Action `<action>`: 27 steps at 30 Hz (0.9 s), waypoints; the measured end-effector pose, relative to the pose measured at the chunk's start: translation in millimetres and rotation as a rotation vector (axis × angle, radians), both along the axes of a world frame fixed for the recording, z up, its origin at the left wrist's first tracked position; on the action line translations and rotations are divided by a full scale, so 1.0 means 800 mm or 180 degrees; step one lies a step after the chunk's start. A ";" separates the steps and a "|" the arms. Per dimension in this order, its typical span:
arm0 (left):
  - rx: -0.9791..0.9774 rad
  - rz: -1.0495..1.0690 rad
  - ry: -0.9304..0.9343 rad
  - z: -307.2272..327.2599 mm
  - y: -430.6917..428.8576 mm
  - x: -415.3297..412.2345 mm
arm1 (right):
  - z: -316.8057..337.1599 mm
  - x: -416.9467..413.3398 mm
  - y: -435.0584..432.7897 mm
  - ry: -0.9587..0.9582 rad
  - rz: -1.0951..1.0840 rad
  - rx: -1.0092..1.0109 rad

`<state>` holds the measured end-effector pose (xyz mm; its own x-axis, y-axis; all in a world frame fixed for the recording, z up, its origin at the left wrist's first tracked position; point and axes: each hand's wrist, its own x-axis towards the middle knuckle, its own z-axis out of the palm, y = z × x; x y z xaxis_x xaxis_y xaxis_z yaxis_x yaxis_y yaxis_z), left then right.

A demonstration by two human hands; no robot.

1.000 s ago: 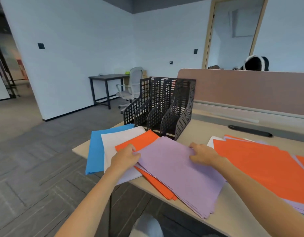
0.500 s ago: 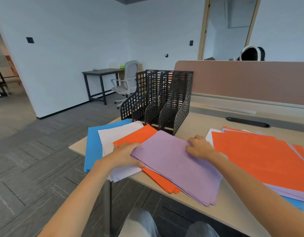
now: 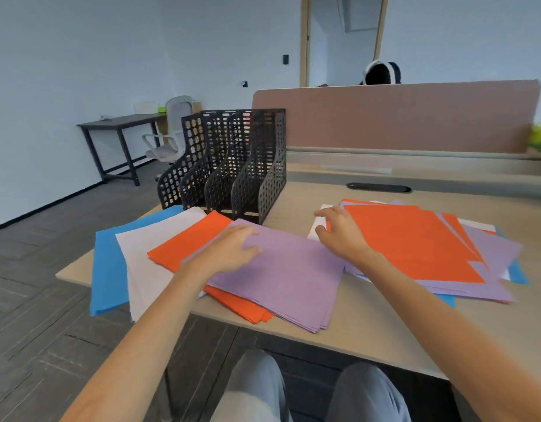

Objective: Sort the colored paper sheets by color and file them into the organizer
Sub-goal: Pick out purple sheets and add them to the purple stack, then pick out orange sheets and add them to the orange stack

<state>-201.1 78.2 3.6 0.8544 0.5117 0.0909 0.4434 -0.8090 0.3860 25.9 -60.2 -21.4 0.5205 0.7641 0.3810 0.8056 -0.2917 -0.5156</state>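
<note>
At the near edge of the bench [image 3: 369, 336], now lays the left grip [image 3: 229, 251] flat on top of the purple stack [image 3: 293, 278], fingers straight, holding nothing; half a second ago had it at that stack's left corner. Has carried the right grip [image 3: 339, 233] off the purple stack onto the left edge of the mixed pile [image 3: 488, 254], over its top orange sheet [image 3: 415, 239]; fingers loosely spread, apparently grasping nothing. Shows the organizer [image 3: 257, 166] standing just behind, beyond both grips.
</note>
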 end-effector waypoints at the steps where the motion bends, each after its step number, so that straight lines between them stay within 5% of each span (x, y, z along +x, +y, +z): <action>1: -0.0007 -0.0083 -0.0115 -0.004 -0.010 0.024 | -0.001 0.009 -0.014 0.0013 -0.0087 0.0077; 8: -0.0333 -0.0590 -0.0188 -0.038 -0.078 0.189 | -0.020 0.093 -0.126 0.0352 -0.1079 -0.0029; 16: 0.0017 -0.1012 0.0744 -0.056 -0.116 0.288 | -0.046 0.182 -0.203 0.0439 -0.1998 -0.1117; 22: 0.1626 -0.1353 0.0368 -0.056 -0.131 0.306 | -0.062 0.188 -0.211 0.0186 -0.2066 -0.1214; 27: 0.2370 -0.2141 -0.0632 -0.053 -0.123 0.311 | -0.051 0.173 -0.224 -0.0205 -0.2028 -0.0002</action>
